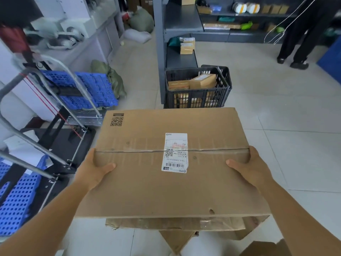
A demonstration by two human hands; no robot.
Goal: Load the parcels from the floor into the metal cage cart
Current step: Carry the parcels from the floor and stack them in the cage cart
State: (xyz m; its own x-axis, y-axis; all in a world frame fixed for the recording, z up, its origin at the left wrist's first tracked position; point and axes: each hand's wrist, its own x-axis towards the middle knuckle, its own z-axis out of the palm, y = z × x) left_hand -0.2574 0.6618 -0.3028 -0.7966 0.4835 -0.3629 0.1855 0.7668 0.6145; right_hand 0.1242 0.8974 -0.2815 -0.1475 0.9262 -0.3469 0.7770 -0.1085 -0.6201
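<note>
A: Your left hand (94, 172) is clasping the left end of the big cardboard box (171, 163), thumb lying on the top face, the other fingers hidden round the side. Your right hand (249, 169) is mirroring it on the right end.

B: So where is the box sitting?

A: You are carrying it up off the floor, roughly level, in front of your body. More cardboard (177, 226) is lying below its near edge; whether it is touching, I cannot tell.

B: How is it going to handle?

A: It is looking broad, flat and stiff, probably bulky more than heavy. The board is matte and slightly creased, with a small puncture near the front edge, clear tape along the centre seam and a white shipping label (175, 152) across it. Gripping the short ends is suiting it; keep off the taped seam.

B: And the cart?

A: Metal bars (33, 143) and blue perforated panels (16, 204) are showing at your left; I am judging that to be it
</note>
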